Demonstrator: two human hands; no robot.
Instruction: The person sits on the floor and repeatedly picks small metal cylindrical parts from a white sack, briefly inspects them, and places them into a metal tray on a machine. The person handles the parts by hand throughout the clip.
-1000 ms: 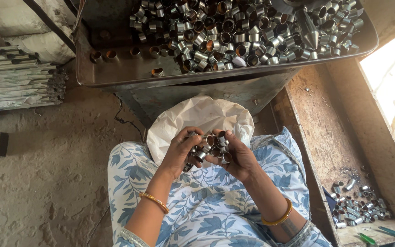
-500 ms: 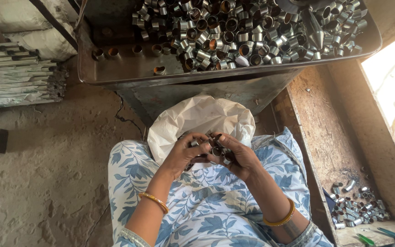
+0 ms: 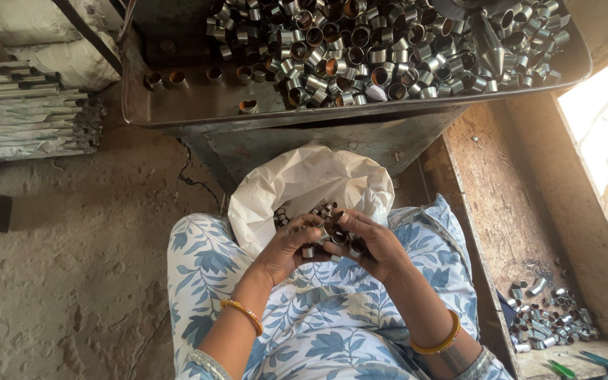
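A light blue garment (image 3: pixel 332 331) printed with darker blue leaves and white branches is worn over the lap and legs in the lower middle of the frame. An orange bangle (image 3: pixel 242 314) is worn on the left wrist, and a similar orange bangle (image 3: pixel 436 343) on the right wrist. Patterned sleeve edges are seen near the bottom edge.

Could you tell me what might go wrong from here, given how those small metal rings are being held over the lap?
Both hands, left hand and right hand, cup a loose cluster of small metal rings above the open white bag; a few could slip past the bag onto the dirt floor. The tray above holds a heap near its front lip, so a knock might spill some.
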